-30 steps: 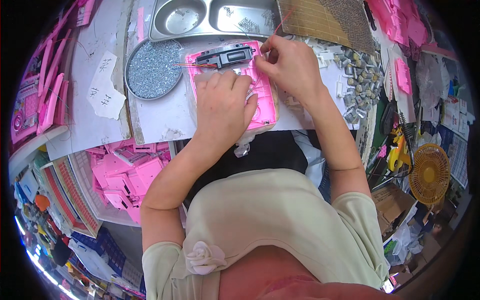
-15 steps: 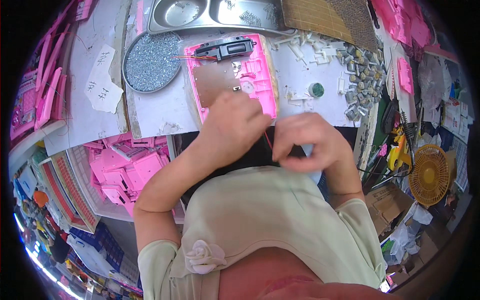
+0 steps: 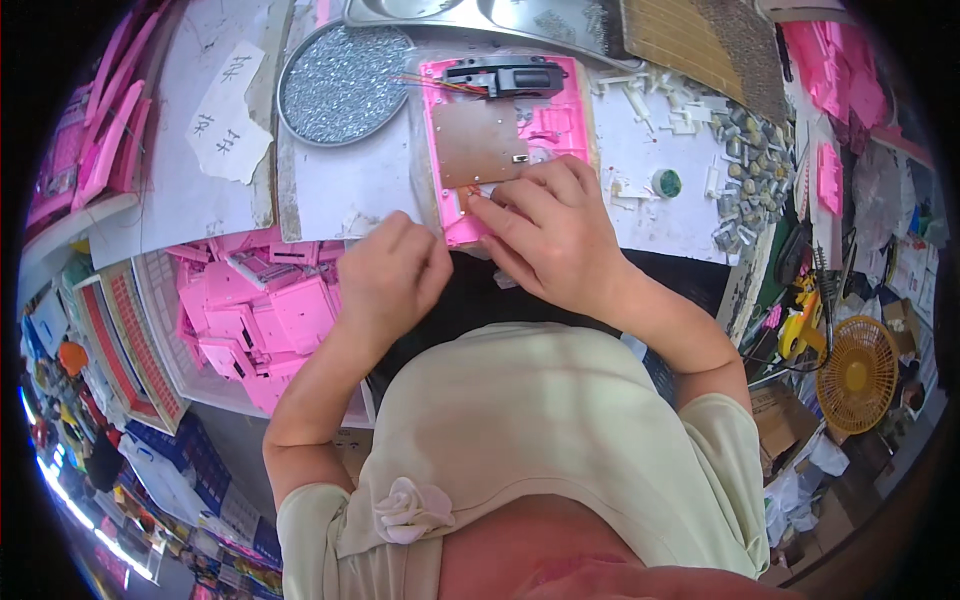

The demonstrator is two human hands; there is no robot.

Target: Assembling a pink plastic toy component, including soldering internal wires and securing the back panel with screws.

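Note:
A pink plastic casing [image 3: 567, 120] lies open on the bench in front of me. A brown circuit board [image 3: 478, 145] sits inside it, and a black module [image 3: 520, 78] with thin coloured wires [image 3: 440, 82] lies across its far end. My right hand [image 3: 560, 235] reaches over the near part of the casing. Its index fingertip touches some short orange-red wire [image 3: 474, 190] below the board, with the thumb held apart. Just left of the casing's near corner, my left hand [image 3: 395, 275] is curled closed; whatever it may hold is hidden.
A round tray of small metal screws [image 3: 345, 85] stands to the left of the casing. At right are a small green-topped round pot [image 3: 666, 183], white plastic parts [image 3: 640, 100] and a heap of small metal motors [image 3: 745, 180]. A crate [image 3: 165, 330] of pink parts [image 3: 255, 320] stands left, below the bench.
My left hand has moved left and off the casing. My right hand has moved forward and left onto it. The bench and casing appear shifted right and upward in the view.

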